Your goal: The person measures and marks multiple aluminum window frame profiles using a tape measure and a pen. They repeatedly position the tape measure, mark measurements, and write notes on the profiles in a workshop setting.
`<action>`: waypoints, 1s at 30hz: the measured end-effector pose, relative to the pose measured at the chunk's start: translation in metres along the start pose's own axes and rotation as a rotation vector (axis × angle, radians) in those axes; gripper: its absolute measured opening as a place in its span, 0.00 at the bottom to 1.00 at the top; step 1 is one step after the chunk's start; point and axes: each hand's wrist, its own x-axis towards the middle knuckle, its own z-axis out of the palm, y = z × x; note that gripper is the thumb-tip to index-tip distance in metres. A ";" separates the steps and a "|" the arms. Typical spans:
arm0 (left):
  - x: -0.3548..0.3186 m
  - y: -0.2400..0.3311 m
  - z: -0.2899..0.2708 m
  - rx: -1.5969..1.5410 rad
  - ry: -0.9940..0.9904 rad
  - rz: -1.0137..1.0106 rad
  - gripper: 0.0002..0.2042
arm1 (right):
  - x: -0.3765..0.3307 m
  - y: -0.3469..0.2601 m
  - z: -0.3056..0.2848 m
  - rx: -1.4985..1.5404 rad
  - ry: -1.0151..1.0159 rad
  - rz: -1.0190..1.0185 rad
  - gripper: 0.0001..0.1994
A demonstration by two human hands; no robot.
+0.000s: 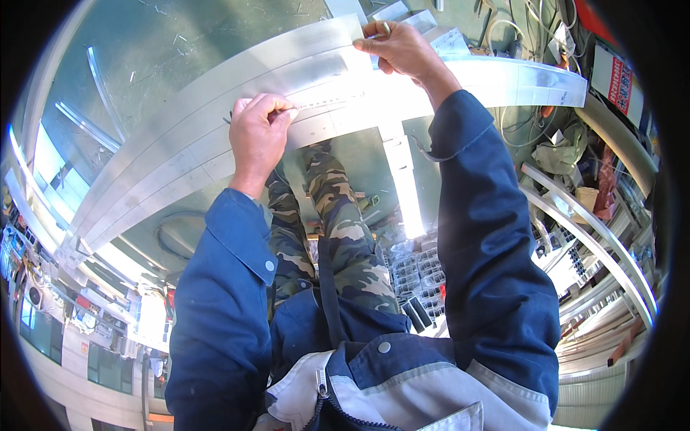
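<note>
A long, pale metal profile (188, 154) with lines along its length spans the view from lower left to upper right. Across it lies a thin ruler with small graduation marks (323, 103), partly washed out by glare. My left hand (257, 136) is closed over the profile, thumb and forefinger pinching the ruler's left end. A thin dark tip sticks out beside its knuckles. At the profile's far edge, my right hand (402, 54) is closed, with a small rod-like end (387, 28) showing between its fingers. The rest of that object is hidden.
Metal offcuts (86, 126) lie on the green floor at left. Cables (503, 32) and box-shaped pieces (445, 42) are at upper right. Curved metal strips (589, 230) stand on the right. Below the profile, near my legs, are several small profile pieces (417, 276).
</note>
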 end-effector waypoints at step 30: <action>-0.037 -0.042 -0.017 -0.286 0.028 -0.286 0.03 | -0.005 0.003 0.005 0.044 0.076 0.063 0.16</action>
